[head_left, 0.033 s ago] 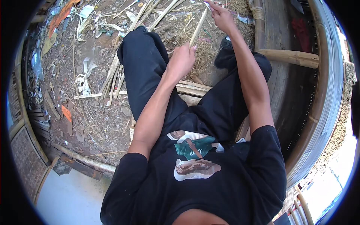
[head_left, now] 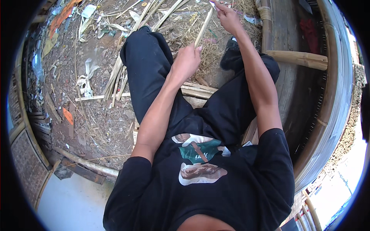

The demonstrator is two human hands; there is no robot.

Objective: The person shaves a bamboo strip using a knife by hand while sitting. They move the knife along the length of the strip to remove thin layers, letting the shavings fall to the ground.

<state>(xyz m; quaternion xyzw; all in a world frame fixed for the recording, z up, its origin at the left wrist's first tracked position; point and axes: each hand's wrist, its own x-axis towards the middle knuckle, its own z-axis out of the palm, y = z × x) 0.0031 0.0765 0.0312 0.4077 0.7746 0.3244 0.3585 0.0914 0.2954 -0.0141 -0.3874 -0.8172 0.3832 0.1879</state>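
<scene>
A pale, flat bamboo strip point(head_left: 204, 29) slants up and away from my left hand point(head_left: 187, 62), which is closed around its near end between my knees. Beyond its far end, at the top edge of the view, is my right hand point(head_left: 229, 20), fingers curled and pressed together. A small whitish piece point(head_left: 212, 5) shows beside those fingers; whether it is a blade or part of the strip I cannot make out. The picture's edge and the fingers hide most of the right hand's grip.
Several long bamboo strips point(head_left: 115, 71) lie left of my left knee, on littered ground with dry shavings point(head_left: 216, 48). A bamboo crosspiece point(head_left: 296, 58) and a wooden board point(head_left: 283, 96) stand close on my right. Split wood point(head_left: 198, 91) lies between my legs.
</scene>
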